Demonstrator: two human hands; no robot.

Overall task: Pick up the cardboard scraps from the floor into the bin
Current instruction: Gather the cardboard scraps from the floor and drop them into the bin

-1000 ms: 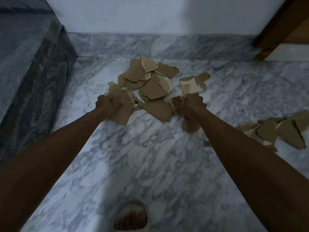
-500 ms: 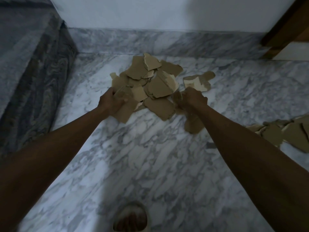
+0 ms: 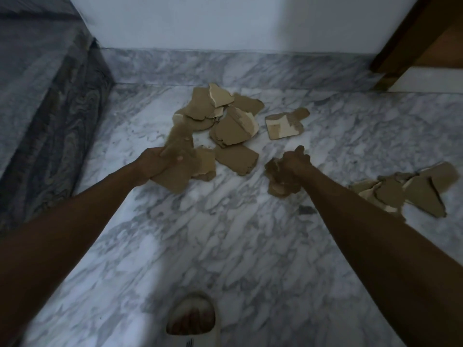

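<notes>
Both hands have come back from the pile toward the person over the last second, each bringing cardboard with it. The left hand (image 3: 156, 162) is curled round a stack of flat scraps (image 3: 179, 171): the thumb lies across the top sheet, the sheets stick out past the fingers and below the palm. The right hand (image 3: 294, 162) is clenched on a crumpled wad (image 3: 280, 180), which hangs under and to the left of the fist; a second ago that hand was down at the pile's near edge.

So the grab looks done on both sides and the carry is beginning. The bin is not in view, so where the load goes cannot be told from here.

Plenty is left. Just beyond the left hand, and partly between the two hands, the main pile (image 3: 225, 121) lies on the marble floor (image 3: 225, 246), with one pale-faced piece (image 3: 284, 126) lying apart beyond the right fist. A second heap (image 3: 413, 194) lies right of the right forearm. In my judgement the task is early: several more trips are needed. The left stack is loose and could shed a sheet on the way.
</notes>
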